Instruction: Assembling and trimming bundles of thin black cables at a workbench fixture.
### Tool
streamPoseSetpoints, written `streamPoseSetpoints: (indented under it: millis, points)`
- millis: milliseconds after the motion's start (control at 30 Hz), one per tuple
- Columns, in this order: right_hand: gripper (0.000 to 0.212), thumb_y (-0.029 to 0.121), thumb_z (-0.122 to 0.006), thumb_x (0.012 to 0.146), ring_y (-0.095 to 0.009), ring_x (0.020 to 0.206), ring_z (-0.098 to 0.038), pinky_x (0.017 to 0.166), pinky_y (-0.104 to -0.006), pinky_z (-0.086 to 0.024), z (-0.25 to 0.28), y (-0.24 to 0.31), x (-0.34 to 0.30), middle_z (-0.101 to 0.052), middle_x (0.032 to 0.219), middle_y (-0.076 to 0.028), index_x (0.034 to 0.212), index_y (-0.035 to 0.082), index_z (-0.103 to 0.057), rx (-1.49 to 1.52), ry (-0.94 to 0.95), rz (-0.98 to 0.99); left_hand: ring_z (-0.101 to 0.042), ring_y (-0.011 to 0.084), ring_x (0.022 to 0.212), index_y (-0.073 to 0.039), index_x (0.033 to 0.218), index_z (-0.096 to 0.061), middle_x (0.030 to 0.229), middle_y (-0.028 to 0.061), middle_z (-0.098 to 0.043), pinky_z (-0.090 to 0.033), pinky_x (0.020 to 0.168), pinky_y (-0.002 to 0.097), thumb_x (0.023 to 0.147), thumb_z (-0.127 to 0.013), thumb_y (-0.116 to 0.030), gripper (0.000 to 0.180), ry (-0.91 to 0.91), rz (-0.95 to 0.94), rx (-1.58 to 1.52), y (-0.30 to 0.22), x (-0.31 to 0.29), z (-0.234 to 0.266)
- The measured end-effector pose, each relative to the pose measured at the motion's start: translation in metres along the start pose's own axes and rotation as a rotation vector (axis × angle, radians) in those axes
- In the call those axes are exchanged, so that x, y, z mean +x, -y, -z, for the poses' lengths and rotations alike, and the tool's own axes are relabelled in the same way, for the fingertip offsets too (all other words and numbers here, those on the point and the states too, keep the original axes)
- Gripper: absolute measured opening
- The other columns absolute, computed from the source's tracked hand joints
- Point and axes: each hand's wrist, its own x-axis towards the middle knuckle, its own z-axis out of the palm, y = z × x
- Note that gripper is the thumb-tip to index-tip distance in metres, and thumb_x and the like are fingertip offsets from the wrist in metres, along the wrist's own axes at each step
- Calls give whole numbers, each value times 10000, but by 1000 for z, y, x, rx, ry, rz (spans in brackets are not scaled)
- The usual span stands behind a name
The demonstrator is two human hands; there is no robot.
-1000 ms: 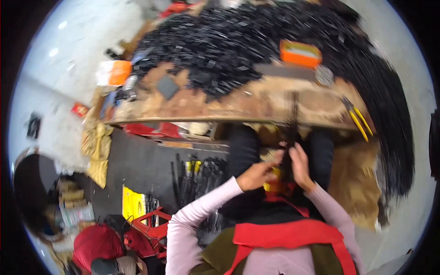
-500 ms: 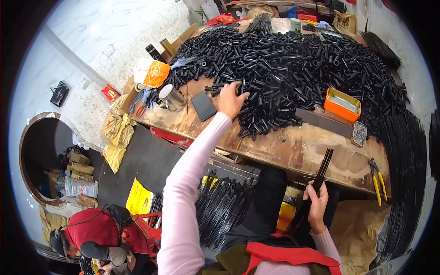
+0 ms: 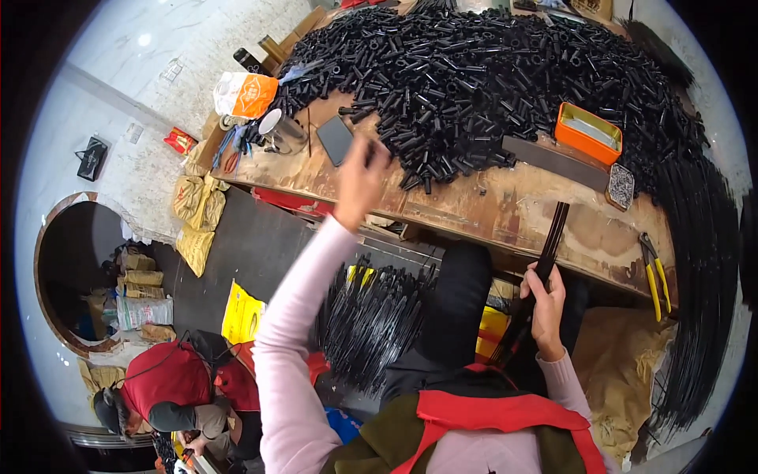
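Note:
My left hand, blurred by motion, hovers over the front of the wooden table, beside a dark flat phone-like slab. Its fingers are smeared, and I cannot make out anything in them. A large heap of short black tubes spreads across the table just beyond this hand. Low on the right, over my lap, my right hand is closed around a bundle of long thin black rods. The bundle stands slanted, its upper end reaching over the table's front edge and its lower end partly hidden against my dark clothing.
An orange tin, a small tray of tiny metal pieces and yellow-handled pliers occupy the table's right side. A metal mug stands left. Many black rods lie below the table. Another person works at lower left.
My left hand has drawn back from the tube heap toward the table's front edge. My right hand still grips the rods. The whole view has shifted, with the table higher in it.

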Motion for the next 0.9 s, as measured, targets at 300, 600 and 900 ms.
streamPoseSetpoints:
  millis: [300,600,900]
  points:
    - [113,96,-599,934,-83,657,-488,636,-227,-378,-11,4,-12,-521,726,8,1023,37,-563,7,24,18,-596,415,856,-45,1009,-571,1028,175,-543,-490,714,490,833,-679,-115,217,37,-80,503,-1,-50,-50]
    - [130,123,-611,935,-90,666,-500,652,-233,-381,0,0,-8,-526,734,4,1025,43,-562,-62,-9,65,-720,251,811,49,1099,-524,906,206,-692,-590,556,295,957,-594,-183,281,282,557,-731,-42,-75,-34]
    - [637,535,-317,1027,-178,751,-620,696,-306,-504,-2,-17,-37,-651,905,-93,1170,-32,-572,210,206,-75,-710,209,794,6,1231,-508,900,113,-681,-596,666,302,948,-616,-81,316,591,311,-951,-124,-48,-138]
